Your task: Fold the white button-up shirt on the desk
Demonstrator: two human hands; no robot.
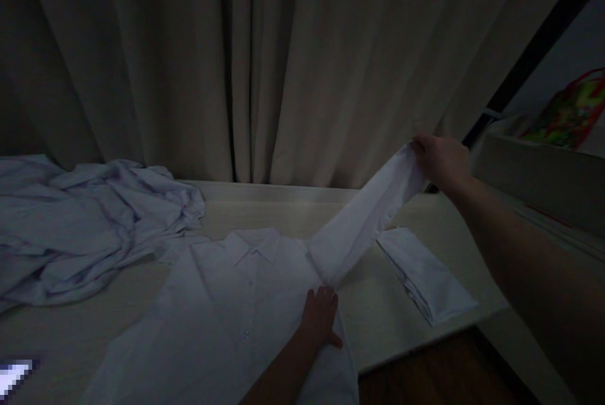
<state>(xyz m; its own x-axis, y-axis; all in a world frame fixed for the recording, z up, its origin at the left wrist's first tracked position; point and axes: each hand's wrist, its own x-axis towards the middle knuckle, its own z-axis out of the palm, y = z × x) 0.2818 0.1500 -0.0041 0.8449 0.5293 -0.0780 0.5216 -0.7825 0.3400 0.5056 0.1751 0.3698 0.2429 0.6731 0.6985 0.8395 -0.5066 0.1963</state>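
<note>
A white collared shirt (pixel 236 310) lies flat, front up, on the pale table (pixel 378 310), collar toward the curtain. My left hand (pixel 320 318) presses flat on the shirt's right side near the shoulder. My right hand (pixel 440 159) is closed on the cuff end of the shirt's sleeve (pixel 363 222), holding it stretched up and out to the right, above the table.
A folded white garment (pixel 425 276) lies at the table's right edge. A crumpled pile of pale clothes (pixel 89 222) covers the left side. A beige curtain (pixel 265 65) hangs behind. A shelf with a colourful bag (pixel 570 112) stands at the right. The light is dim.
</note>
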